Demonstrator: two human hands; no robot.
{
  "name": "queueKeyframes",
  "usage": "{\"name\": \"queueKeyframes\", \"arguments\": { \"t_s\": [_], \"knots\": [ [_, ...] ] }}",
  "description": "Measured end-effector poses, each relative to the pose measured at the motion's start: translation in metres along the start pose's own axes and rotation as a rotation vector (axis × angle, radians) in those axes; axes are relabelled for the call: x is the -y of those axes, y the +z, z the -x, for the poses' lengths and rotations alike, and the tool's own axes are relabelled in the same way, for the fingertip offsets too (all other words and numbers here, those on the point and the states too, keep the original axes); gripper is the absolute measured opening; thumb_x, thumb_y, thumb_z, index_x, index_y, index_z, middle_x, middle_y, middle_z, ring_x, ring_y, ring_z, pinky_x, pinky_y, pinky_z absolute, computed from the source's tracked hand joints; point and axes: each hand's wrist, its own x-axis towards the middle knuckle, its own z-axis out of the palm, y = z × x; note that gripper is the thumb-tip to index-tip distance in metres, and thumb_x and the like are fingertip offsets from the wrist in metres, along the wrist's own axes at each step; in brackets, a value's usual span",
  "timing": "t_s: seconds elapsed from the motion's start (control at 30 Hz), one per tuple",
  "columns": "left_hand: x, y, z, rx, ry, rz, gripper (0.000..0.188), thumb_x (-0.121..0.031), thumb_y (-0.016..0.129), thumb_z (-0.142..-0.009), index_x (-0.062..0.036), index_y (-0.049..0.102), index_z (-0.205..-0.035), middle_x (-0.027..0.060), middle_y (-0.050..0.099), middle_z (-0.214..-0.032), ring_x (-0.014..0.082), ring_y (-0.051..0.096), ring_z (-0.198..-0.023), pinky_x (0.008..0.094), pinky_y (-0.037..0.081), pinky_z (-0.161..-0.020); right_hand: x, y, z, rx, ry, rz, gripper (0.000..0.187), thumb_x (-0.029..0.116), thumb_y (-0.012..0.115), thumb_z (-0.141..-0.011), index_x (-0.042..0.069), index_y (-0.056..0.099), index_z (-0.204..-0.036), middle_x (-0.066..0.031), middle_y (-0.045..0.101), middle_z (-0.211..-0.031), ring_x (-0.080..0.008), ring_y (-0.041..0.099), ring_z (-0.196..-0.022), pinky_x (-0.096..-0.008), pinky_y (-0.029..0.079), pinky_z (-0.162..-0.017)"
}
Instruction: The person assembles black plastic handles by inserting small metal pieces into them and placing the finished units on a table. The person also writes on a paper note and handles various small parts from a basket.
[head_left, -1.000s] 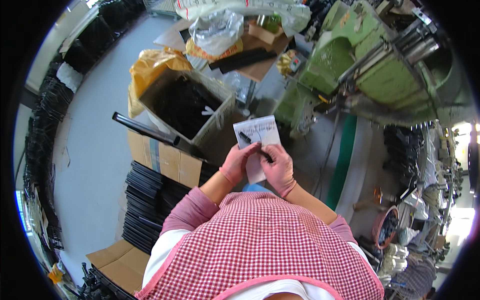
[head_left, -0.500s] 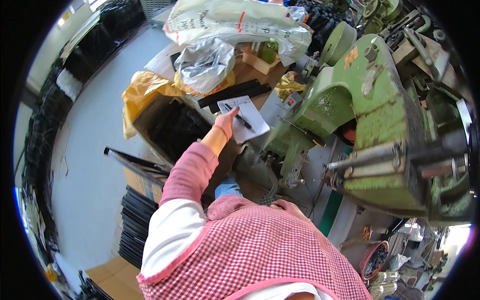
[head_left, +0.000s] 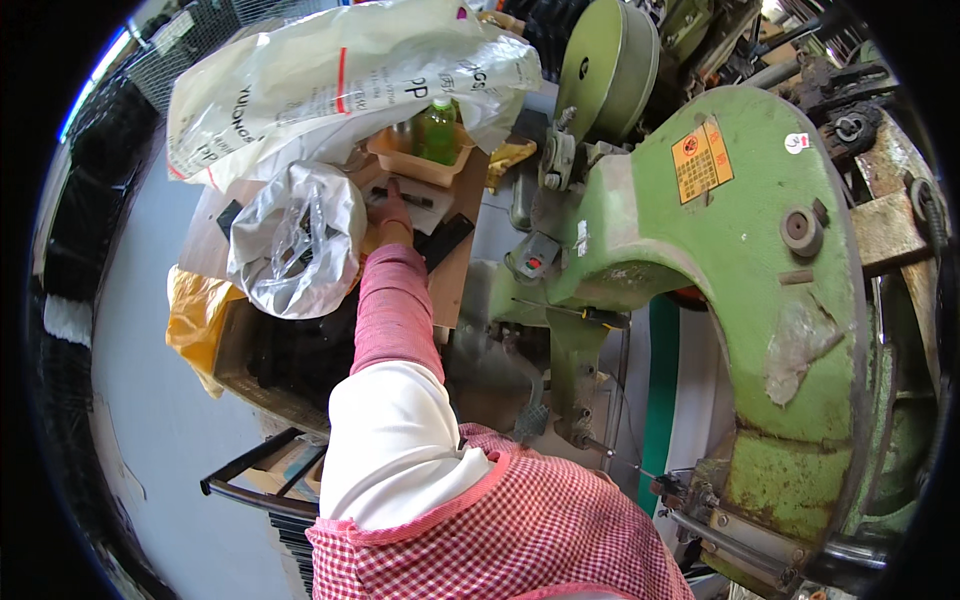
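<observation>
My left hand [head_left: 390, 212] reaches forward over the wooden table [head_left: 453, 285], closed on the near-left edge of a white notepad [head_left: 425, 212]. A black pen [head_left: 408, 197] lies across the pad by my fingers. Just beyond the pad stands a tan plastic tray [head_left: 415, 163] with a green bottle [head_left: 440, 130] in it. Black strips [head_left: 449, 242] lie on the table to the right of my wrist. Left of my hand is a white sack [head_left: 290, 240] with clear plastic in its mouth. My right hand is out of sight.
A big green machine press [head_left: 720, 220] stands at the right, with a switch box [head_left: 533, 258] and a screwdriver [head_left: 606, 318]. A large white woven sack [head_left: 340, 85] covers the table's far side. Nearer left are an open box [head_left: 235, 350] and a black metal frame [head_left: 250, 465].
My left arm has stretched farther forward, bringing the notepad and pen close to the tan tray. The view has shifted forward and right. My right hand, earlier near my lap, has left the picture.
</observation>
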Motion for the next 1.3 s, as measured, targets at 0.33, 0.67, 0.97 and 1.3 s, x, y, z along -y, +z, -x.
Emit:
{"name": "queueKeyframes", "arguments": {
  "t_s": [0.33, 0.67, 0.97, 1.3],
  "knots": [
    [0.019, -0.044, 0.062, 0.161, 0.466, -0.164, 0.084, -0.034, 0.069, -0.084, 0.0132, 0.028, -0.14, 0.0378, 0.032, -0.145, 0.0509, 0.032, -0.136, 0.0483, 0.031, -0.113, 0.044, 0.053, -0.006, -0.129, 0.012, 0.257, 0.033, 0.032, 0.066, -0.096, 0.0, 0.062, -0.103, -0.0012, 0.058, -0.086, -0.0079, 0.048, -0.072, -0.0317, 0.043, -0.066],
    [0.057, -0.218, 0.201, 0.596, 0.955, -0.532, 0.049, -0.021, 0.07, -0.085, 0.0026, 0.056, -0.126, 0.0253, 0.053, -0.134, 0.0418, 0.047, -0.127, 0.0476, 0.039, -0.109, 0.02, 0.038, -0.053, 0.203, -0.008, 0.571, 0.032, 0.031, 0.065, -0.093, 0.001, 0.069, -0.104, -0.003, 0.067, -0.096, -0.0109, 0.059, -0.093, -0.0295, 0.048, -0.083],
    [0.106, -0.204, 0.281, 1.351, 0.796, -0.526, 0.02, -0.009, 0.061, -0.088, 0.0012, 0.066, -0.105, 0.0155, 0.068, -0.097, 0.0295, 0.065, -0.095, 0.0357, 0.049, -0.088, -0.01, -0.009, -0.048, 0.115, -0.261, 0.537, 0.044, 0.044, 0.064, -0.086, 0.006, 0.07, -0.105, -0.0104, 0.072, -0.107, -0.0221, 0.065, -0.102, -0.0363, 0.049, -0.092],
    [0.193, -0.251, 0.483, 1.676, 0.764, -0.822, 0.036, -0.034, 0.061, -0.089, -0.008, 0.069, -0.112, 0.0149, 0.07, -0.107, 0.0281, 0.066, -0.106, 0.0358, 0.05, -0.092, -0.183, -0.245, 0.105, -0.506, -0.062, 0.542, 0.046, 0.04, 0.06, -0.08, -0.003, 0.071, -0.092, -0.0246, 0.07, -0.094, -0.0366, 0.068, -0.089, -0.0455, 0.052, -0.082]
  ]
}}
